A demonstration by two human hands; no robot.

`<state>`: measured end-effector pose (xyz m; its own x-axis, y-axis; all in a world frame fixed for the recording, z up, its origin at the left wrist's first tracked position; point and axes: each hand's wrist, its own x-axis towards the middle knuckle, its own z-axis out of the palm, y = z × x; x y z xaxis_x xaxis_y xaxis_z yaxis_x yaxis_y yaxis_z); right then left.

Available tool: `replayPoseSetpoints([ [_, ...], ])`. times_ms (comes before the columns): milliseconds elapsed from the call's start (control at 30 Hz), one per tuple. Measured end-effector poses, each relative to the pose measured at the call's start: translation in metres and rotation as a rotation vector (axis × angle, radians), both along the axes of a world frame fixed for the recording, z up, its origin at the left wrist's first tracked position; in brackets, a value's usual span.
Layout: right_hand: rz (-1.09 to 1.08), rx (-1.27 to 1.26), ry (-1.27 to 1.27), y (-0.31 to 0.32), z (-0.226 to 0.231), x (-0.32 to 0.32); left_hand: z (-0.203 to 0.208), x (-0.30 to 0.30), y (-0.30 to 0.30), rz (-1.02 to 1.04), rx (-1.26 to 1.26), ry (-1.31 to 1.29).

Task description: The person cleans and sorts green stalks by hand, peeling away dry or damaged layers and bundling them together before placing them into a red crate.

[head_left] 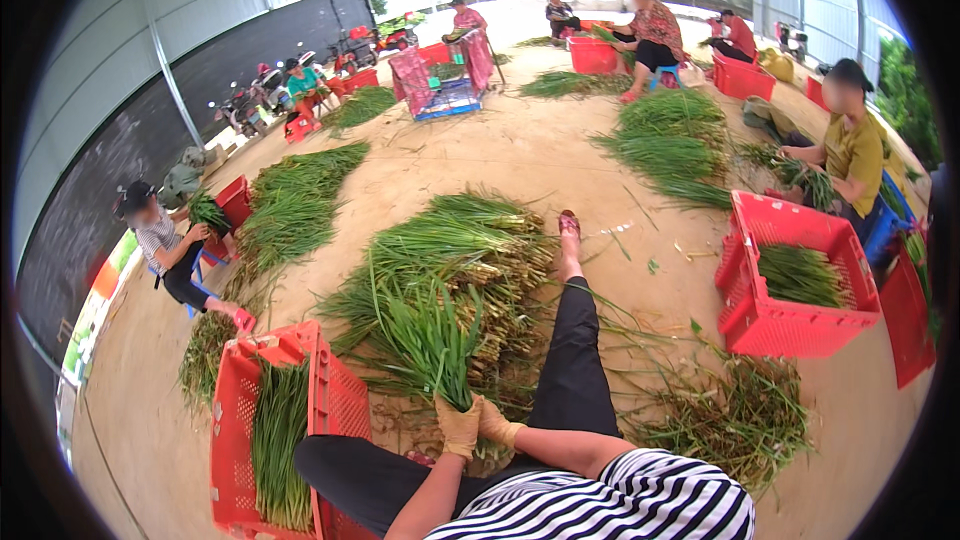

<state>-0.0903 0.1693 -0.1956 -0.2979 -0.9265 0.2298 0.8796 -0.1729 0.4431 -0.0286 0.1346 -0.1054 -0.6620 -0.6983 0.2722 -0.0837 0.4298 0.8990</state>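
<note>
Head view: a person sits on a sandy floor (560, 160) under a shed roof, one leg in dark trousers stretched forward.
Left hand: the left hand (459, 427), in a tan glove, is clamped round the lower end of a bunch of green onions (432, 340).
Right hand: the right hand (497, 427), also gloved, touches the left one and is closed on the base of the same bunch.
Bunch: held upright just in front of the person's lap, leaves fanning up and to the left, near the floor's near edge.
Big pile: a large heap of green onions (470, 250) lies on the floor right behind the bunch, left of the stretched leg.
Left crate: a red crate (325, 410) stands just left of the hands, with stalks laid lengthwise inside.
Right crate: another red crate (770, 325) stands well apart to the right, holding a smaller bundle.
Trimmings: loose leaves and scraps (740, 420) lie on the floor between the leg and the right crate.
Others: several people sit by their own piles toward the far and side edges of the floor.
</note>
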Motion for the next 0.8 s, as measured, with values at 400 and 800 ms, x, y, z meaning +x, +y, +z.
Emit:
replayPoseSetpoints([
  [400,-0.669,0.927,1.553,-0.004,-0.034,-0.016,0.017,-0.005,0.007,-0.081,-0.141,0.054],
  [800,0.317,-0.344,-1.044,-0.004,-0.032,-0.031,0.005,-0.025,0.006,-0.071,0.087,0.163],
])
